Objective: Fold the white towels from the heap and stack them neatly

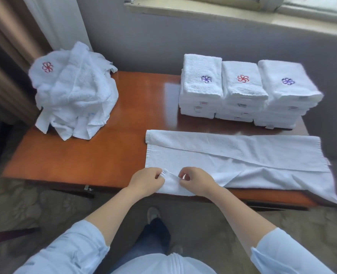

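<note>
The towel point(233, 153) being folded lies flat across the lower right of the table point(104, 147), its far long edge already turned over toward the middle. At lower centre of the frame the left hand point(146, 180) and right hand point(196, 181) sit close together. Each grip is a tight pinch of thumb and fingers on the near edge by the towel's left corner.

With both grips bunched at one end, the long right part has no support. Its near corner droops over the table edge at lower right and could drag the cloth off, or the next fold could come out skewed, since the far fold already runs at a slant. The heap point(74, 91) at upper left sits on the table's corner and may slump.
</note>
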`<move>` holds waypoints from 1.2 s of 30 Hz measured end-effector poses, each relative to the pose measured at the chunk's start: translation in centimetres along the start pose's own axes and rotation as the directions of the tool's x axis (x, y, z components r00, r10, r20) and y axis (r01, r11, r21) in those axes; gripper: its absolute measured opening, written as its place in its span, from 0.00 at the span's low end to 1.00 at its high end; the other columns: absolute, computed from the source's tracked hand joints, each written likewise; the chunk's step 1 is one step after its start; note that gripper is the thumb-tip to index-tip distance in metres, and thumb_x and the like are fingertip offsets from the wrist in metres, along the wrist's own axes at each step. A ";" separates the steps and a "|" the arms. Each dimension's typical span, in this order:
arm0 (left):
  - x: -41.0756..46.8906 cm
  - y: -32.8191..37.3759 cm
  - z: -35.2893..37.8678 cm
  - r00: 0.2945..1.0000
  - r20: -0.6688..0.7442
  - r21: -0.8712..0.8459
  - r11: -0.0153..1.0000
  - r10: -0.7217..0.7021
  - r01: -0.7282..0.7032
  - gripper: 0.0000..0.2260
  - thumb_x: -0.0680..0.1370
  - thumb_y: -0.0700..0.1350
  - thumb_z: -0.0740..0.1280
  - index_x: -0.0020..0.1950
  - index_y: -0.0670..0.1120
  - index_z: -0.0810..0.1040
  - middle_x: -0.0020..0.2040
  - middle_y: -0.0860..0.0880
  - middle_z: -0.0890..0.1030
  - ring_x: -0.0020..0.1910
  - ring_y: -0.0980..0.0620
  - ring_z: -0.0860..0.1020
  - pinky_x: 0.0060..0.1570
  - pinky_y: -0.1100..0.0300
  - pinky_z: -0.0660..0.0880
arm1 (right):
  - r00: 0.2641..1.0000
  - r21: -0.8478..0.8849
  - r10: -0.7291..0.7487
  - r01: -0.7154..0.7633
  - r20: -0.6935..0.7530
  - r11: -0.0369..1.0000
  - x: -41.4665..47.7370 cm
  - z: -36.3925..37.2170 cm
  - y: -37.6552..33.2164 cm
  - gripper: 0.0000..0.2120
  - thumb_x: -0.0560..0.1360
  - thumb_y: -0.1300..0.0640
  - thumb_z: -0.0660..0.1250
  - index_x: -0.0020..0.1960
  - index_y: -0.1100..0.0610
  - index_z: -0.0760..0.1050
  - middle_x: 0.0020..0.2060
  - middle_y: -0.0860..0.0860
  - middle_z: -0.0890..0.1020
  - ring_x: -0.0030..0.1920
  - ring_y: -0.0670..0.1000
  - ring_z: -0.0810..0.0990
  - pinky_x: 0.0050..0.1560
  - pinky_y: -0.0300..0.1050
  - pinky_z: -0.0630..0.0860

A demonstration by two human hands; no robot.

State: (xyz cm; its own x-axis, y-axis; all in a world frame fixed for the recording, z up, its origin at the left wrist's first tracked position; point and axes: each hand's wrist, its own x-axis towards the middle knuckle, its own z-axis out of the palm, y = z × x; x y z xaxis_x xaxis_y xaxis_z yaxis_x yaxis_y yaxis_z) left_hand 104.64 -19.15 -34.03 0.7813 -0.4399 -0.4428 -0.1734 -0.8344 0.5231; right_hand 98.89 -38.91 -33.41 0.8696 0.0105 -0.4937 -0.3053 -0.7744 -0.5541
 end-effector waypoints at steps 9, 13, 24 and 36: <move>-2.5 -1.0 0.5 0.999 -0.042 0.085 0.996 -0.022 0.025 0.13 0.78 0.43 0.59 0.57 0.54 0.78 0.57 0.55 0.79 0.52 0.55 0.76 0.48 0.56 0.75 | 0.999 0.087 0.025 -0.023 -0.029 0.996 -2.8 2.4 1.2 0.08 0.76 0.53 0.62 0.51 0.43 0.77 0.49 0.42 0.80 0.51 0.46 0.79 0.53 0.47 0.77; -1.3 -0.8 -0.6 0.995 -0.096 0.133 0.991 0.013 0.000 0.15 0.79 0.44 0.61 0.65 0.53 0.75 0.67 0.53 0.74 0.60 0.53 0.75 0.51 0.56 0.74 | 0.987 0.052 0.027 -0.019 -0.158 0.998 -2.0 1.5 1.3 0.12 0.77 0.54 0.61 0.59 0.46 0.76 0.52 0.41 0.79 0.56 0.45 0.77 0.49 0.43 0.75; 7.3 -1.3 -2.0 0.964 -0.209 0.264 0.959 0.166 -0.108 0.19 0.78 0.46 0.66 0.68 0.52 0.72 0.69 0.52 0.70 0.70 0.51 0.66 0.62 0.56 0.67 | 0.956 -0.182 -0.022 -0.033 -0.292 0.983 6.3 -1.6 0.7 0.19 0.78 0.55 0.63 0.68 0.49 0.73 0.64 0.44 0.76 0.67 0.49 0.70 0.48 0.44 0.71; 13.1 -2.4 -2.4 0.963 -0.160 0.293 0.942 0.217 -0.164 0.21 0.74 0.46 0.68 0.66 0.52 0.72 0.69 0.52 0.67 0.71 0.52 0.63 0.64 0.60 0.63 | 0.978 -0.534 -0.049 -0.068 -0.201 0.843 11.7 -2.7 0.5 0.17 0.69 0.67 0.60 0.57 0.56 0.72 0.51 0.51 0.74 0.51 0.55 0.71 0.34 0.44 0.60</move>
State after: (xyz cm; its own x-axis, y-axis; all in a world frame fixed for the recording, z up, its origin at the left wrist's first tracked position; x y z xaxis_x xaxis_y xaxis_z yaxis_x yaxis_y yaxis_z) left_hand 116.76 -22.08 -39.35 0.8106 -0.5516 -0.1966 -0.4667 -0.8113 0.3522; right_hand 110.00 -40.82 -37.68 0.9437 -0.0790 -0.3213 -0.1086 -0.9912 -0.0753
